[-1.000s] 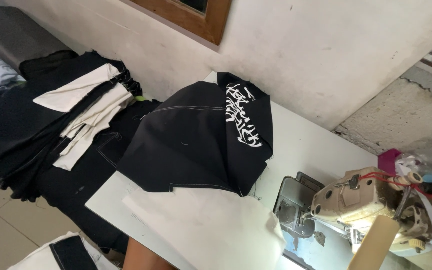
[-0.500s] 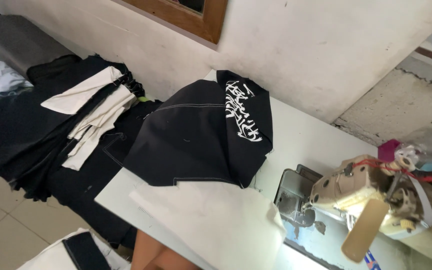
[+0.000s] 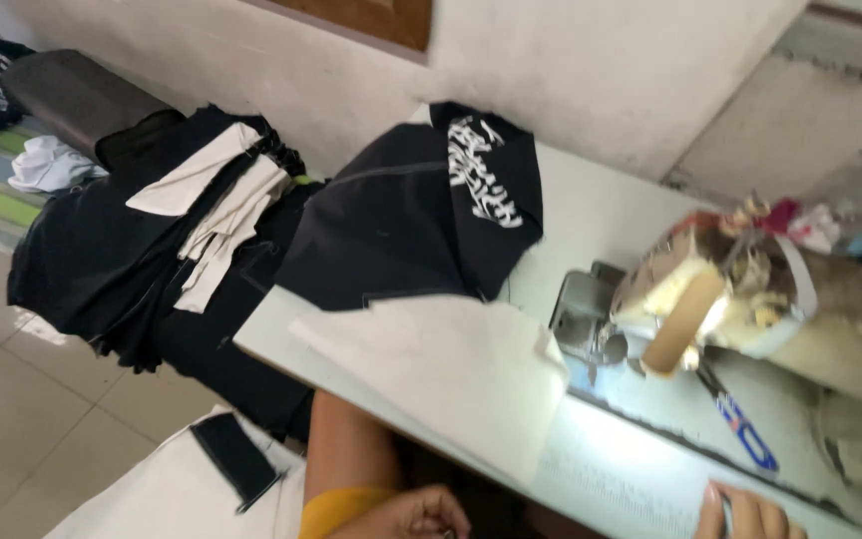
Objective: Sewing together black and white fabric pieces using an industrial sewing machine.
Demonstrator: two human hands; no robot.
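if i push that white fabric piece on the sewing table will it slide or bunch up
The white fabric piece looks thin and floppy, so it would probably bunch. It overhangs the table edge, so it might slip off. It probably weighs little.

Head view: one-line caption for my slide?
Both hands, left hand and right hand, low at the table edge before a sewing machine, black fabric and white cloth.

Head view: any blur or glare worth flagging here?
Head view: motion blur smears the sewing machine and scissors; a bright lamp patch washes out the table below the needle; black fabric keeps little detail; both hands are cut off at the bottom edge.
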